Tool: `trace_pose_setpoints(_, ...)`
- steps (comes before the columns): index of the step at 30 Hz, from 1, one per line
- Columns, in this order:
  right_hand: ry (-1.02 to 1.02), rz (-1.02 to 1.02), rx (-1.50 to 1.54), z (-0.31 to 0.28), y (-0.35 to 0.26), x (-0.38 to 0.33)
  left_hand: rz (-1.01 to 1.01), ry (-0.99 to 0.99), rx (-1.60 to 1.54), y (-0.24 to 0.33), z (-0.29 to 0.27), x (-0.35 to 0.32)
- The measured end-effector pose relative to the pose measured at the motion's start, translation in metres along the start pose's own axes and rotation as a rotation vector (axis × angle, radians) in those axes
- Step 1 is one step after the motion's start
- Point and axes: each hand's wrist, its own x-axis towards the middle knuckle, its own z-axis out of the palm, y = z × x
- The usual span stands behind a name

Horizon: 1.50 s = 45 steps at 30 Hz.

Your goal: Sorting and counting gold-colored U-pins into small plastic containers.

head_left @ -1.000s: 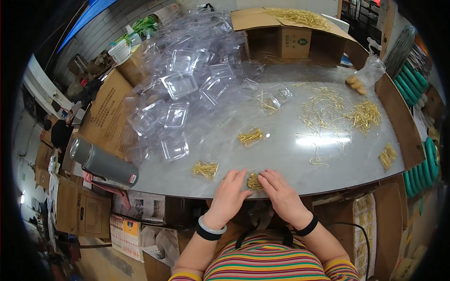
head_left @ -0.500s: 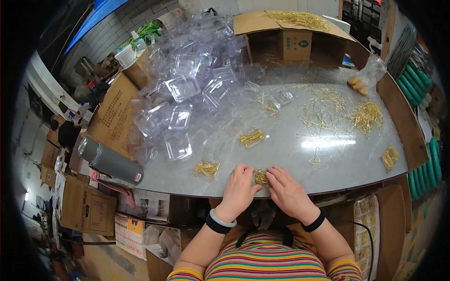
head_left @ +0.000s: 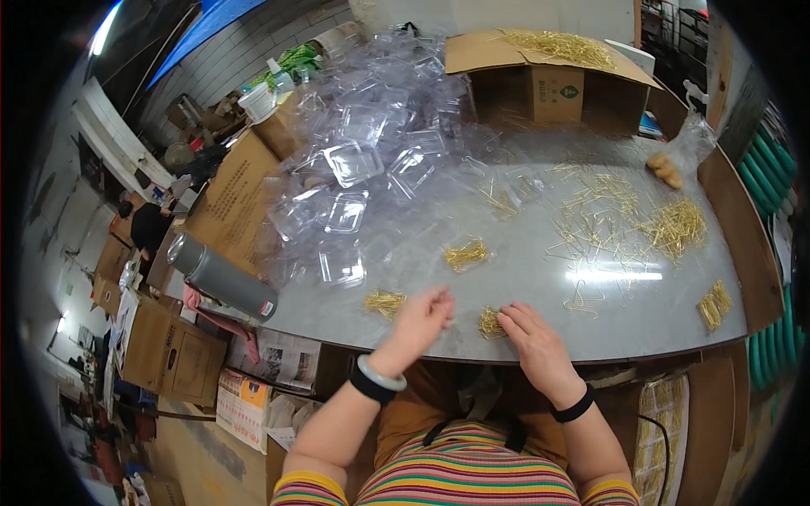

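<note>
A small clear plastic box of gold wire hooks (head_left: 489,324) lies at the table's near edge. My right hand (head_left: 537,346) rests against its right side with fingers stretched out flat, not wrapped around it. My left hand (head_left: 422,322) is lifted to the left of the box and apart from it. Its fingers are curled and smeared by motion, so whether they hold anything is unclear. Just beyond that hand lies another bundle of gold hooks (head_left: 384,303). A further filled bundle (head_left: 467,255) sits farther back in the middle.
Empty clear plastic boxes (head_left: 363,160) are heaped at the back left. Loose gold hooks (head_left: 599,211) spread across the right, beside a denser pile (head_left: 677,228). Two filled packs (head_left: 714,305) lie at the right edge. A grey flask (head_left: 224,277) lies at left; a cardboard box (head_left: 557,93) stands behind.
My left hand has let go of the box of hooks and moved left and up off it. My right hand stays at the box's right side. The whole view has shifted slightly.
</note>
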Motion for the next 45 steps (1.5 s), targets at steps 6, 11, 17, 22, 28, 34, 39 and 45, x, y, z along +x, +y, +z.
trace_pose_setpoints(6, 0.067, 0.002, 0.030, 0.003, 0.002, -0.003, -0.317, 0.106, -0.350, 0.013, -0.009, 0.056)
trace_pose_setpoints(11, 0.089, -0.013, 0.026, 0.002, 0.003, -0.002, -0.353, 0.159, -0.315, 0.013, -0.002, 0.077)
trace_pose_setpoints(17, 0.083, -0.007, -0.011, 0.001, 0.001, -0.002, -0.277, 0.172, -0.413, 0.010, 0.001, 0.057)
trace_pose_setpoints(22, 0.051, 0.011, -0.006, 0.000, -0.004, -0.003, -0.104, 0.134, -0.649, 0.007, -0.003, 0.003)
trace_pose_setpoints(28, 0.005, 0.066, -0.010, 0.004, -0.005, -0.002, -0.164, -0.158, -0.775, -0.013, -0.010, -0.088)
trace_pose_setpoints(34, -0.060, 0.056, -0.012, 0.000, -0.009, 0.005, -0.321, -0.399, -0.879, -0.074, -0.002, -0.118)
trace_pose_setpoints(39, -0.106, -0.025, -0.003, -0.004, -0.009, 0.005, -0.363, -0.368, -0.898, -0.082, 0.021, -0.102)
trace_pose_setpoints(45, -0.200, -0.119, 0.133, -0.012, -0.028, -0.012, -0.298, -0.361, -0.992, -0.087, 0.039, -0.101)
